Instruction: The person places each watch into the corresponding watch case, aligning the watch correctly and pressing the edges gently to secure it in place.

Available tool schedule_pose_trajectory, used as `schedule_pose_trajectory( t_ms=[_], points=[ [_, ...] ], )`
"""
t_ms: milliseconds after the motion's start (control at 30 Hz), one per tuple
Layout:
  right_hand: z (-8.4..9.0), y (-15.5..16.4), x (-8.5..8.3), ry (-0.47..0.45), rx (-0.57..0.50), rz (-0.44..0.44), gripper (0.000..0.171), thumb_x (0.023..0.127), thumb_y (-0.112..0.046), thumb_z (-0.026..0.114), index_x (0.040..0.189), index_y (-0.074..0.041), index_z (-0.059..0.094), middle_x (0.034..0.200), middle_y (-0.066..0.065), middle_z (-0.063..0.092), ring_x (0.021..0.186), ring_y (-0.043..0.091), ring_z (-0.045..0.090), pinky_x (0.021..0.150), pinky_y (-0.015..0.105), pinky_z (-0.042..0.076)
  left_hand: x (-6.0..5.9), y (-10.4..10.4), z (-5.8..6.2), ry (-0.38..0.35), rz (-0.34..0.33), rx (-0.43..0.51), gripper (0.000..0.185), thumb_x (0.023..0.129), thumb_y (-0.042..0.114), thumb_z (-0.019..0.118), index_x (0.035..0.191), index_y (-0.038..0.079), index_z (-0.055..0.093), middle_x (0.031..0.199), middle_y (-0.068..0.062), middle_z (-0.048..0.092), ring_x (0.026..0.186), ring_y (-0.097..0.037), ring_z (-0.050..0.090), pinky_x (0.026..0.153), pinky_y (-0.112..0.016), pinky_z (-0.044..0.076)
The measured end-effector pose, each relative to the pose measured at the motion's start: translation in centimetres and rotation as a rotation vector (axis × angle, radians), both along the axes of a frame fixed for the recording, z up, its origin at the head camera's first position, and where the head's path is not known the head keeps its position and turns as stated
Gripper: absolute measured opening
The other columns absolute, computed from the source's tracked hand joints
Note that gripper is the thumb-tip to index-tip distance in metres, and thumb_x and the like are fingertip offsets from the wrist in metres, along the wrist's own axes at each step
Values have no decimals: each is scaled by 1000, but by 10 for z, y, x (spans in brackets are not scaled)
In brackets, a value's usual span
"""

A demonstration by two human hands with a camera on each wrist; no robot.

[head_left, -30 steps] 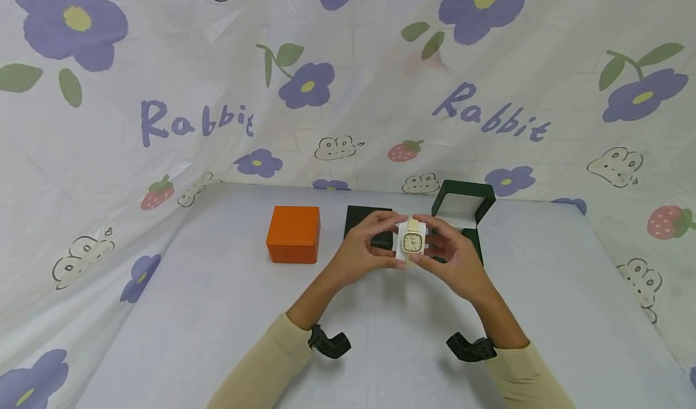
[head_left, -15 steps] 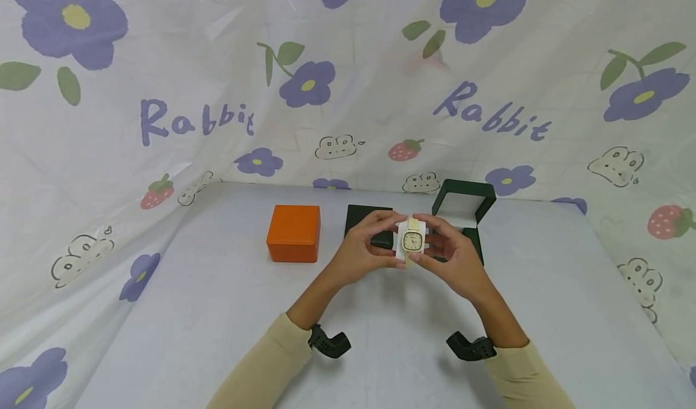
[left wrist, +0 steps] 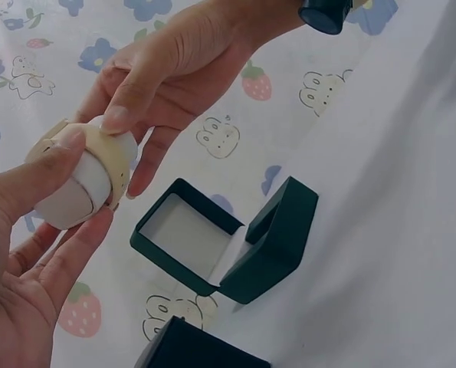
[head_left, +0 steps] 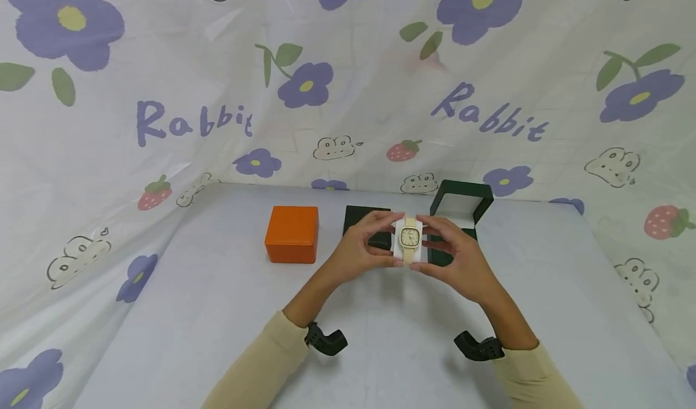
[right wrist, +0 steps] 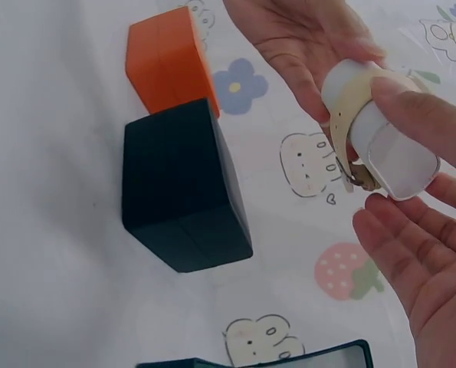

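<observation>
Pinching watch (head_left: 409, 237) between left hand (head_left: 363, 251) and right hand (head_left: 458, 259) | 2 hands gripping | above table (head_left: 217, 312)

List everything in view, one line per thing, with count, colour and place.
watch: one, cream strap, wrapped round a white cushion, held up between both hands
white cushion: one, white, inside the watch strap
open box: one, dark green with white lining, lid up, behind the hands on the right
closed dark box: one, dark green, on the table between the orange and open boxes
orange box: one, orange, closed, left of the dark box
table: one, pale grey
backdrop cloth: one, white with purple flowers, strawberries, "Rabbit" lettering
left hand: one, pinches the watch
right hand: one, pinches the watch
</observation>
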State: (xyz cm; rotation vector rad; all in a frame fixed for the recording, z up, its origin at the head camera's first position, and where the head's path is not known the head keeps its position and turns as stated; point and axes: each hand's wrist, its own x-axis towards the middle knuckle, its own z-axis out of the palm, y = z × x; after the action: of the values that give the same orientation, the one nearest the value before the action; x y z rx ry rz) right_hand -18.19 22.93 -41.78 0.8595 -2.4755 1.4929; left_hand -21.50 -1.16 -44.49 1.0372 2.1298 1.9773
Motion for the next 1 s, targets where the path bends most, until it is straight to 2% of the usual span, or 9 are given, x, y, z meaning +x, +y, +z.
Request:
schedule_pose_trajectory(
  t_ms=[200,367,667,767,1000],
  points=[
    [-1,5,1,17,22,-1,83,72,1,90,145,-7,52,138,8,57,120,9,57,98,31,53,-4,2,-1,15,-68,-38,81,78,0,87,149,10,51,148,-4,45,122,-23,54,86,-33,61],
    [-2,9,-1,22,57,-17,83,70,4,91,143,1,51,137,15,58,119,11,59,97,32,53,-9,6,0,55,-87,-71,78,77,2,88,147,8,53,145,-4,49,120,-22,55,86,-31,61],
    [1,20,-3,-4,68,-31,78,74,-9,92,142,-9,54,135,6,60,119,21,61,98,25,52,-19,16,1,103,-95,-130,77,78,9,89,146,8,54,144,-2,52,117,-18,58,87,-28,59],
    [2,25,-4,-7,67,-17,77,75,-9,91,143,-8,54,135,7,60,119,25,61,97,24,52,-23,20,-1,120,-97,-142,77,78,10,90,146,6,54,144,-3,52,116,-17,58,88,-26,59],
    [0,39,-7,-29,100,-26,78,77,-10,90,145,-7,53,135,7,60,119,21,61,97,20,51,-28,35,-3,137,-105,-150,77,77,10,90,145,7,55,142,-6,54,115,-17,58,91,-25,57]
  ],
)
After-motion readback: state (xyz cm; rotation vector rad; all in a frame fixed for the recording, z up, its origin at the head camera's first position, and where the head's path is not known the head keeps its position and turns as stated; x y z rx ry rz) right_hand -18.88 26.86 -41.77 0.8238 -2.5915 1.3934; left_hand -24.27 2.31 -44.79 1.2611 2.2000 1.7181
